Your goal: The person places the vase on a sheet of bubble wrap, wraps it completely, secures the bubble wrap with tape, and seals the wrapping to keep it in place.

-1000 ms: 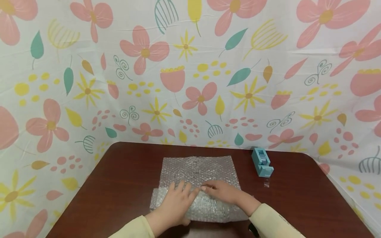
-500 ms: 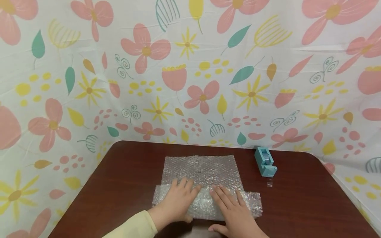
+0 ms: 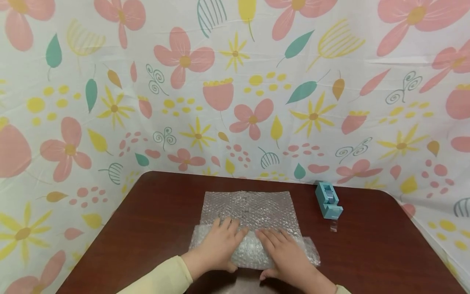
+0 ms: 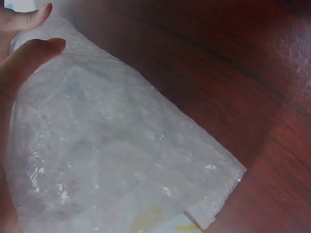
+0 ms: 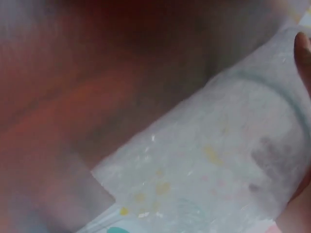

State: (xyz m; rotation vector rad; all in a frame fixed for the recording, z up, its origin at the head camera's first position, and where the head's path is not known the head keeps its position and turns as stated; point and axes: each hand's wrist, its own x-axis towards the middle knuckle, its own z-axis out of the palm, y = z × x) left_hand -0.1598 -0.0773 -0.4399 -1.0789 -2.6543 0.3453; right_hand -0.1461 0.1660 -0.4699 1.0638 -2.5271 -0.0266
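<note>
A clear bubble wrap sheet lies on the dark wooden table, its near part folded into a thicker bundle. My left hand lies flat on the bundle's left half, fingers straight and pointing away from me. Beside it, my right hand presses flat on the right half. The left wrist view shows the bubble wrap close up with my fingers at its upper left edge. In the blurred right wrist view the wrap fills the lower right over the table.
A light blue tape dispenser stands at the table's back right, with a small clear piece in front of it. A floral cloth hangs behind and around the table. The table's rounded edges lie at left and right.
My right hand swung round from lying sideways across the bundle to lying flat beside the left, fingers forward. The bundle's right end came into view.
</note>
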